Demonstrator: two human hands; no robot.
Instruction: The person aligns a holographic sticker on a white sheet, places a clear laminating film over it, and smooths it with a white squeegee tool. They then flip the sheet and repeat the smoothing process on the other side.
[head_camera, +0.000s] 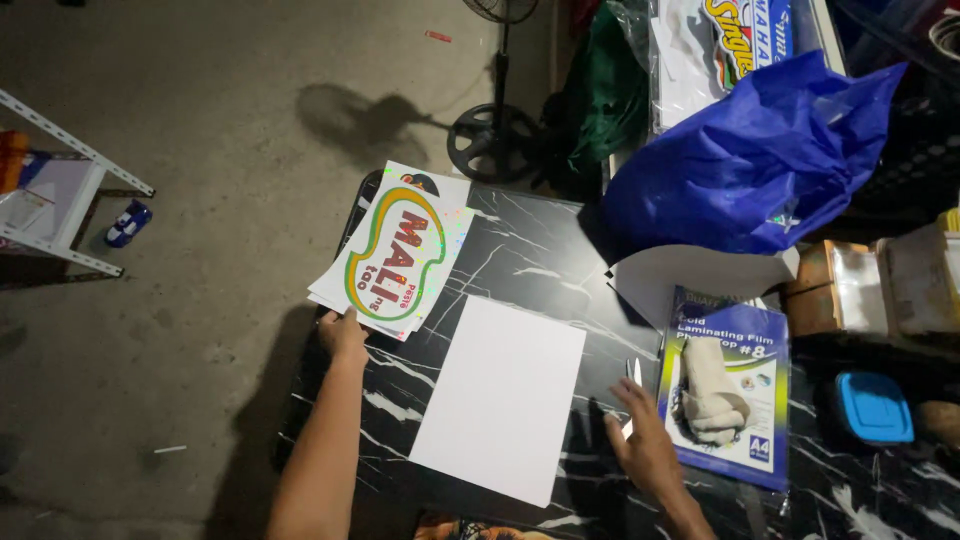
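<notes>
At the far left stands a white metal rack (60, 190), with a small blue and white bottle (128, 223) on the concrete floor (200, 120) just beside it. Farther back, a dark fan base (490, 140) sits on the floor, well apart from the rack.

The left hand (345, 335) lies at the near left edge of the black marble-look table (520, 260). Its fingers are closed on the near edge of a stack of glossy printed sheets (395, 255); the stack rests on the table's far left corner, partly hanging over the edge.

To the right of the stack, a blank white sheet (500, 400) lies flat in the middle of the table, tilted a little, apart from both hands.

The right hand (645, 440) rests on the table just right of the white sheet, fingers spread and loosely open. A thin white tool (633, 390) lies at its fingertips; whether the hand grips it cannot be told.

Just right of that hand lies a blue laminating film pack (725, 390), touching a curved white sheet (690, 275) beyond it. A blue plastic bag (750, 170) stands on the far side. At the near right lies a blue lid (873, 407), with a box (865, 290) behind it.
</notes>
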